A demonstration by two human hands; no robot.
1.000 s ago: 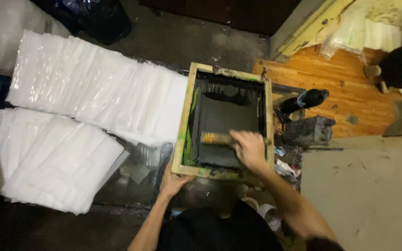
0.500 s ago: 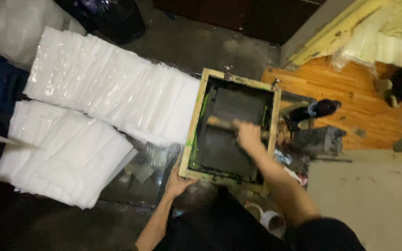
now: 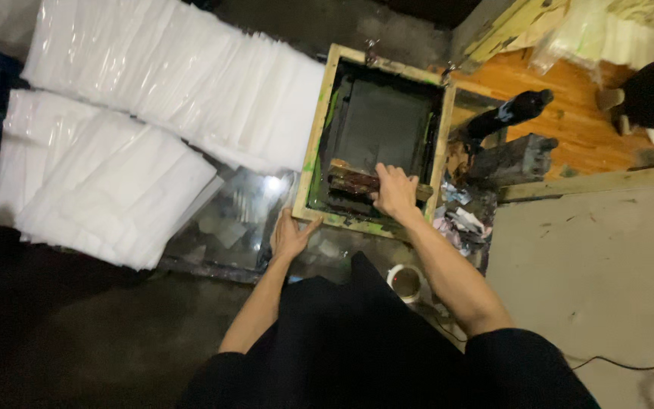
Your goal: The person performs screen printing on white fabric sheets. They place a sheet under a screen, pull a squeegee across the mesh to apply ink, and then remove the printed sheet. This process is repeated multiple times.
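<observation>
A wooden printing frame point(image 3: 313, 144) with a dark mesh screen point(image 3: 382, 125) lies flat in front of me. My right hand point(image 3: 394, 191) grips a wooden-handled squeegee point(image 3: 346, 182) that lies across the near end of the screen. My left hand point(image 3: 289, 236) rests on the frame's near left corner with its fingers spread, pressing it down. Green ink stains the frame's inner left edge.
Overlapping rows of white plastic bags point(image 3: 175, 83) cover the surface to the left, with a second stack point(image 3: 100, 189) nearer me. A dark bottle point(image 3: 505, 115) and a dark block point(image 3: 512, 157) stand right of the frame. A small white cup point(image 3: 405, 282) sits below. Orange wooden board point(image 3: 569, 113) at the right.
My right hand has drawn the squeegee from the middle of the screen down to its near end. My left hand stays at the frame's near left corner.
</observation>
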